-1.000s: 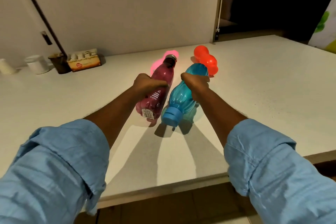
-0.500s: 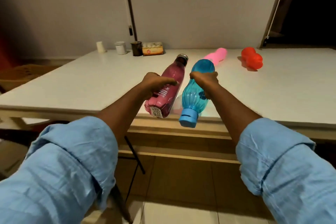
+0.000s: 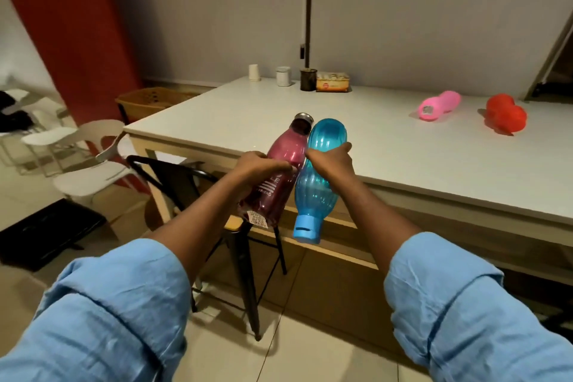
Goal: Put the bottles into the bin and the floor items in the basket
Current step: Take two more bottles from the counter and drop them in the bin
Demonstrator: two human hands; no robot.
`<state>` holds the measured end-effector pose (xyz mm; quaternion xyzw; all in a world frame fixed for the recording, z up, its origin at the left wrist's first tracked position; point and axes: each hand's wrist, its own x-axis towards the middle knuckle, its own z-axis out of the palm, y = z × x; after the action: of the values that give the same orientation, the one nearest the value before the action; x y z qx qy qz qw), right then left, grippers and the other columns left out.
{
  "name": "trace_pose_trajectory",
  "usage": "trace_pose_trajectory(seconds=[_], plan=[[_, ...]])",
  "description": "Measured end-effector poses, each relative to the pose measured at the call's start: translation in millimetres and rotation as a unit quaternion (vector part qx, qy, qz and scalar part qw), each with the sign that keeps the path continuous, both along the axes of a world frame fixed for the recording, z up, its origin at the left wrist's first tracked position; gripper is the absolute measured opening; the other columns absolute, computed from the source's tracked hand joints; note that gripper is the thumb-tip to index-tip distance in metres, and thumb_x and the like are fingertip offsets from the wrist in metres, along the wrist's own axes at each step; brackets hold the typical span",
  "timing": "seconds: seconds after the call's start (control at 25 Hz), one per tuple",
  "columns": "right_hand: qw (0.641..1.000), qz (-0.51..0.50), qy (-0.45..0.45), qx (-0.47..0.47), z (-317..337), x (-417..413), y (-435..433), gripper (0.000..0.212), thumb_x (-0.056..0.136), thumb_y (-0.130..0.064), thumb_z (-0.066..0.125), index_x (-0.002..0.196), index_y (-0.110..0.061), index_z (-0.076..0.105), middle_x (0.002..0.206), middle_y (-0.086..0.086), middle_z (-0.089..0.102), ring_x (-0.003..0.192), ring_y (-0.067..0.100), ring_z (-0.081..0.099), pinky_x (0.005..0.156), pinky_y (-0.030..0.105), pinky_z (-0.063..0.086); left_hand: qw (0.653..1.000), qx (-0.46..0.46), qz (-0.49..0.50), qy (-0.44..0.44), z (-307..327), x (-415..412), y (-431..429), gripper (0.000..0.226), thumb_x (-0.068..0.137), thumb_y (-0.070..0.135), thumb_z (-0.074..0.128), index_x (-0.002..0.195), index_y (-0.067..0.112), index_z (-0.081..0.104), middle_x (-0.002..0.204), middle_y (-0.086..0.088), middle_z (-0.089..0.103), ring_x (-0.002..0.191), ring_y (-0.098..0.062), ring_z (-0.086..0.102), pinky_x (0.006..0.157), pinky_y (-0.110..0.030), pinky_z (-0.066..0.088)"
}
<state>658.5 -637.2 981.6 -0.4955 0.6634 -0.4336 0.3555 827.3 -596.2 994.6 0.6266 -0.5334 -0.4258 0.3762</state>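
My left hand (image 3: 259,164) grips a dark red bottle (image 3: 280,177) with a silver cap, tilted with the cap away from me. My right hand (image 3: 330,161) grips a blue plastic bottle (image 3: 319,183), its blue cap pointing down toward me. The two bottles touch side by side, held in the air over the near edge of the white table (image 3: 403,164). A pink bottle (image 3: 438,105) and a red bottle (image 3: 505,113) lie on the table at the far right. A brown woven basket (image 3: 148,101) stands beyond the table's left corner.
A black metal chair (image 3: 192,183) stands under the table edge below my hands. White chairs (image 3: 80,149) and a black flat item (image 3: 46,232) are at the left. Cups (image 3: 283,76) and a small box (image 3: 333,84) sit at the table's back edge. A red curtain (image 3: 71,25) hangs at the left.
I have stepped back and turned left with both bottles in hand. They have come off the tabletop and now hang over its edge; the chairs and basket have come into view.
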Motion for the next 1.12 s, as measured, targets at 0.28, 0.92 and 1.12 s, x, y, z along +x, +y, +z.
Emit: trace_pose_trajectory(seconds=[0.28, 0.92, 1.12], plan=[[0.991, 0.13, 0.018, 0.015, -27.1, 112.4, -7.9, 0.099, 0.068, -0.044, 0.067, 0.146, -0.019, 0.011, 0.118, 0.007, 0.052, 0.087, 0.021, 0.057, 0.068, 0.035, 0.052, 0.991, 0.03, 0.107, 0.077, -48.3, 109.5, 28.7, 0.073, 0.061, 0.029, 0.088, 0.123, 0.01, 0.055, 0.103, -0.013, 0.07, 0.086, -0.027, 0.072, 0.066, -0.034, 0.059], [0.947, 0.31, 0.04, 0.071, -112.8, 410.1, -2.3, 0.091, 0.065, -0.042, 0.072, 0.137, -0.012, 0.027, 0.125, 0.01, 0.053, 0.103, 0.028, 0.061, 0.086, 0.044, 0.055, 0.935, 0.067, 0.3, 0.179, -137.5, 358.4, 89.4, 0.067, 0.067, 0.017, 0.086, 0.125, 0.009, 0.052, 0.109, -0.019, 0.069, 0.089, -0.034, 0.072, 0.069, -0.037, 0.059], [0.954, 0.279, 0.043, 0.099, -139.6, 527.7, 0.3, 0.08, 0.067, -0.041, 0.071, 0.13, -0.01, 0.033, 0.117, 0.008, 0.056, 0.091, 0.023, 0.058, 0.074, 0.035, 0.051, 0.935, 0.088, 0.301, 0.168, -153.9, 478.0, 84.0, 0.064, 0.065, 0.016, 0.087, 0.121, 0.007, 0.057, 0.098, -0.016, 0.073, 0.078, -0.028, 0.074, 0.061, -0.031, 0.058]])
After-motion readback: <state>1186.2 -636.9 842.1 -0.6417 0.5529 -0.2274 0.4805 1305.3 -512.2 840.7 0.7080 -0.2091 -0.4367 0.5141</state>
